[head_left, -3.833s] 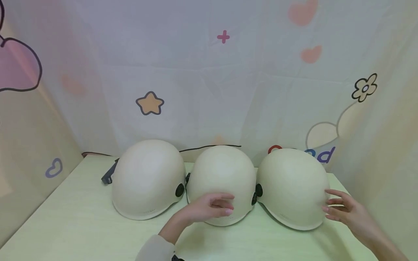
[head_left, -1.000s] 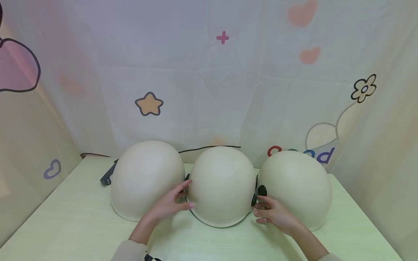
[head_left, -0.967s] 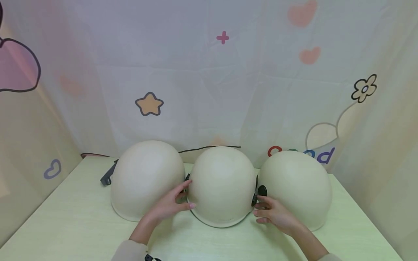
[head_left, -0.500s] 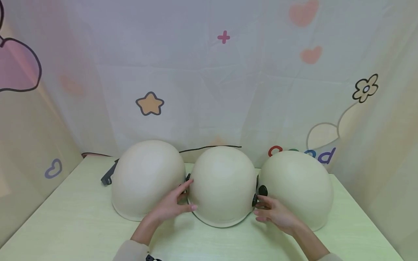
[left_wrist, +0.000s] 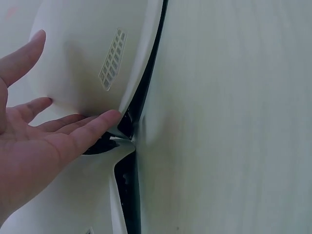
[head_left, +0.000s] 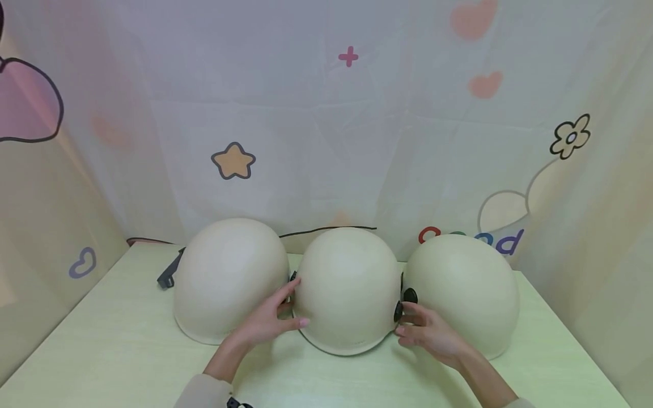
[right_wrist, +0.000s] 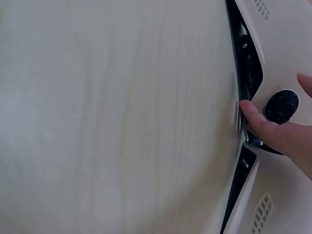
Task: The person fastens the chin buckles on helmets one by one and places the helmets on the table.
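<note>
Three cream helmets stand side by side on the table: a left helmet (head_left: 229, 272), a middle helmet (head_left: 347, 289) and a right helmet (head_left: 466, 289). My left hand (head_left: 265, 323) lies against the left side of the middle helmet, its fingers reaching into the gap beside the left one. They look straight in the left wrist view, thumb spread apart. On the other side, my right hand (head_left: 433, 334) has its fingertips by the black round knob (head_left: 398, 311) of the middle helmet. One extended finger (right_wrist: 265, 124) reaches the helmet's lower edge in the right wrist view.
The pale green table (head_left: 127, 362) runs back to a patterned curtain (head_left: 306, 141). A black strap buckle (head_left: 170, 275) sticks out left of the left helmet. A second black knob (head_left: 410, 296) sits on the right helmet. Neighbouring helmets nearly touch.
Since the earliest frame, my left hand has moved left and my right hand has moved in from the far right, to either side of the middle helmet. Over the last second they barely shift.
</note>
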A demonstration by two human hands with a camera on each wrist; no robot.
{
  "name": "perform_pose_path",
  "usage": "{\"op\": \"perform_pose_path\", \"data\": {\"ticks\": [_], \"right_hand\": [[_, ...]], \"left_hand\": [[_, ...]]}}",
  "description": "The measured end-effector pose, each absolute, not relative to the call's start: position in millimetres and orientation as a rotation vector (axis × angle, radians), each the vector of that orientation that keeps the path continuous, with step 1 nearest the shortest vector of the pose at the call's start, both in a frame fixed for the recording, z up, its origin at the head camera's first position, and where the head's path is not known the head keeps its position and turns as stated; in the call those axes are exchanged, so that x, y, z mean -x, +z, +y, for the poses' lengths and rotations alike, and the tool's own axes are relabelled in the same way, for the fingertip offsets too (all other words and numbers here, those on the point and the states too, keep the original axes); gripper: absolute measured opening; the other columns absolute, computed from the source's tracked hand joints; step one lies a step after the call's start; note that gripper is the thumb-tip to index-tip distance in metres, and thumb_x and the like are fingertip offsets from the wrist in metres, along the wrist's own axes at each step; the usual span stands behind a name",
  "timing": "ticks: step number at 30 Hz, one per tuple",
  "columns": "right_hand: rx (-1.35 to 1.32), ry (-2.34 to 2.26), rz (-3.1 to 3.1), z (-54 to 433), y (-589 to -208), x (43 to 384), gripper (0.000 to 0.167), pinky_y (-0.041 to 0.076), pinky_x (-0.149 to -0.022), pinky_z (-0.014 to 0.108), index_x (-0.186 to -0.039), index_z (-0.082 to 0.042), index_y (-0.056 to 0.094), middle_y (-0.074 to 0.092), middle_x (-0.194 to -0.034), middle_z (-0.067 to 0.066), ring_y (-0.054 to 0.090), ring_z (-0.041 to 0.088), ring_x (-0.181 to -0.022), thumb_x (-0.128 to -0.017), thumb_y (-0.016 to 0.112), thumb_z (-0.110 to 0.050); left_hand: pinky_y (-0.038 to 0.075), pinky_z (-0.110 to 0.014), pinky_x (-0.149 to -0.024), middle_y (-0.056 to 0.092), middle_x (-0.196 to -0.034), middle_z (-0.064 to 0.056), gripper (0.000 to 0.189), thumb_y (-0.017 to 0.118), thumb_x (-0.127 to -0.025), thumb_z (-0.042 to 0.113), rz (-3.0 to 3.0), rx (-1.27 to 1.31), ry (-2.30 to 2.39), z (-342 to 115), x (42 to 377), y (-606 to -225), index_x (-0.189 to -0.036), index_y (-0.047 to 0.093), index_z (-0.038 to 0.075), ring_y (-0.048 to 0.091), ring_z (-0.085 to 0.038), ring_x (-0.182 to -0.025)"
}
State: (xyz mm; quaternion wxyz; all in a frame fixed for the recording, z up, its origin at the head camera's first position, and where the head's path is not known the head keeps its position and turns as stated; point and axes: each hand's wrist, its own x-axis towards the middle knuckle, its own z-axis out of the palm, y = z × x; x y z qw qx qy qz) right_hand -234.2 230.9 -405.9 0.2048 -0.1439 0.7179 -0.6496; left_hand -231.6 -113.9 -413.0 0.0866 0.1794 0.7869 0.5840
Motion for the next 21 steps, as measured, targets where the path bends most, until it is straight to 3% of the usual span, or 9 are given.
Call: {"op": "perform_pose_path", "data": {"ticks": [9, 14, 21], "right_hand": [[0.361, -1.902, 2.008, 229.0, -400.0, 233.4, 0.067, 0.044, -0.09, 0.041, -0.136, 0.011, 0.009, 0.019, -0.127, 0.036, 0.055, 0.029, -0.099, -0.087, 0.054, 0.002], [0.308, -1.95, 2.062, 226.3, -388.7, 229.6, 0.058, 0.045, -0.088, 0.032, -0.135, 0.007, 0.018, 0.027, -0.118, 0.025, 0.057, 0.025, -0.095, -0.089, 0.053, 0.001], [0.323, -1.976, 2.089, 224.7, -370.3, 226.2, 0.053, 0.046, -0.087, 0.029, -0.133, 0.004, 0.027, 0.034, -0.117, 0.024, 0.055, 0.029, -0.097, -0.088, 0.055, -0.001]], "left_hand": [[0.033, -0.055, -0.095, 0.017, -0.147, -0.023, 0.089, 0.074, -0.078, 0.025, 2.357, -0.566, 1.741, -112.8, 229.5, -406.1, -0.147, 0.018, 0.022, 0.028, -0.047, -0.126], [0.035, -0.054, -0.094, 0.022, -0.142, -0.028, 0.089, 0.073, -0.078, 0.022, 2.375, -0.581, 1.735, -113.4, 228.2, -400.4, -0.147, 0.016, 0.014, 0.034, -0.047, -0.122], [0.04, -0.051, -0.091, 0.028, -0.14, -0.028, 0.086, 0.071, -0.081, 0.021, 2.428, -0.617, 1.689, -113.0, 228.5, -389.7, -0.145, 0.017, 0.002, 0.041, -0.044, -0.118]]}}
